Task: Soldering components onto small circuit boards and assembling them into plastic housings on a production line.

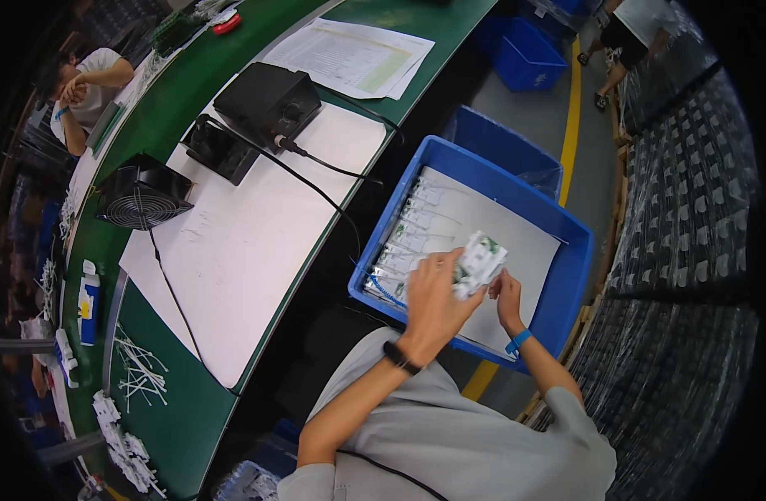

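My left hand (pixel 436 299) is closed around a small stack of white plastic parts with green patches (pixel 481 260), held above the blue bin (pixel 579 263). Close by the lower right edge of that stack, my right hand (pixel 508 301) has its fingers curled; whether they pinch a part I cannot make out. Along the bin's left side lie rows of similar white parts with thin white wires (pixel 410 230). A white sheet (pixel 517 219) lines the bin beside them.
On the green bench (pixel 170 426) to the left stand a black box with cables (pixel 270 100) and a black fan (pixel 141 196). White cable ties (pixel 141 371) and papers (pixel 358 54) lie there too. Wrapped stacks (pixel 684 209) rise at right. Co-workers (pixel 95 88) are at far left and top right.
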A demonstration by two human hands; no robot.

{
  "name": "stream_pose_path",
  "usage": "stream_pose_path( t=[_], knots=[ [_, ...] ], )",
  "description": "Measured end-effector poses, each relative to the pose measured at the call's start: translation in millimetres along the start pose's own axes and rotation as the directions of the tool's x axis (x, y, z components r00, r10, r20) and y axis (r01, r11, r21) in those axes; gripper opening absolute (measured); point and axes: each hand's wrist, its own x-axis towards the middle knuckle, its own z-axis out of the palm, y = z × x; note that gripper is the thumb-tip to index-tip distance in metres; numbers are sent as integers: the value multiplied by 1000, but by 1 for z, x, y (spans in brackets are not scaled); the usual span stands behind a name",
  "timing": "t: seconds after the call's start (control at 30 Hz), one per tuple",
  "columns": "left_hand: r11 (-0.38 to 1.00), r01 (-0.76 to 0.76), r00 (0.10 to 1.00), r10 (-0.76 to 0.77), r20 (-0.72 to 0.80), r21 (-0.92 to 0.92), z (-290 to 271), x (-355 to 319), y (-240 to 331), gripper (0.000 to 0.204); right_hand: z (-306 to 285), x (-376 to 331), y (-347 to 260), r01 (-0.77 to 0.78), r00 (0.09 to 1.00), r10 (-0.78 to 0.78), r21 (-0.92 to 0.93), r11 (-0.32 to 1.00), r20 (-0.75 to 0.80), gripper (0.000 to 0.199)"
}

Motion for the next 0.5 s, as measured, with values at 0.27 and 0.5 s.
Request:
stream_pose_path(
  t=[0.27, 0.5],
  knots=[
    [942, 6, 992, -48, 118, 335, 170, -4, -65, 68, -35, -8, 49, -608, 775, 353, 771, 191, 524, 74],
    [806, 256, 809, -481, 337, 534, 198, -42, -108, 76, -45, 28, 98, -475, 805, 574, 417, 775, -151, 37]
  ],
)
